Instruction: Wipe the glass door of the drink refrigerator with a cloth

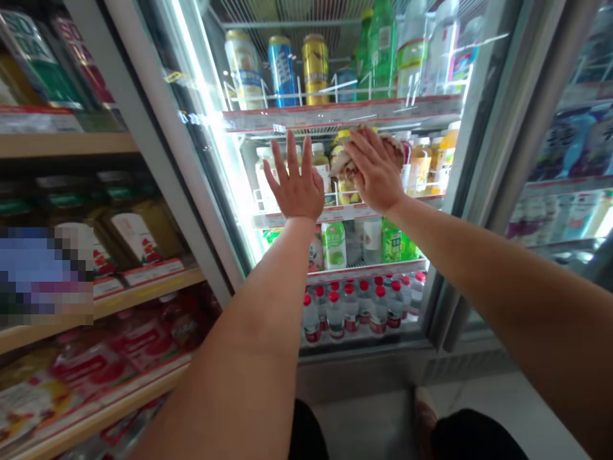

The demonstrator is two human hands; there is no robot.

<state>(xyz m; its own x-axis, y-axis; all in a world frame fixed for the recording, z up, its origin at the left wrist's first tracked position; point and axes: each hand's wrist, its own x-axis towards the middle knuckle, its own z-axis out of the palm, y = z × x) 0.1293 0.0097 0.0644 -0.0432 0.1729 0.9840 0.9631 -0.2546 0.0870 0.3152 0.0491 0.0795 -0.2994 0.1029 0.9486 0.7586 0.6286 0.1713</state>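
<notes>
A closed glass cooler door [354, 150] stands in front of me, with lit shelves of drinks behind it. My left hand [299, 185] lies flat against the glass, fingers spread, holding nothing. To its right, my right hand [376, 169] presses a crumpled brownish cloth [343, 161] on the glass; the cloth shows past the fingertips and around the hand's upper edge. Behind the glass are a blue can [282, 70], a gold can [315, 69], green bottles [383, 48] and small red-capped bottles [349, 308].
Wooden shelves [71, 145] with bottles and packs stand close on the left. A metal door frame [502, 121] and another cooler section [565, 185] are on the right. My feet are on the floor [364, 421] below.
</notes>
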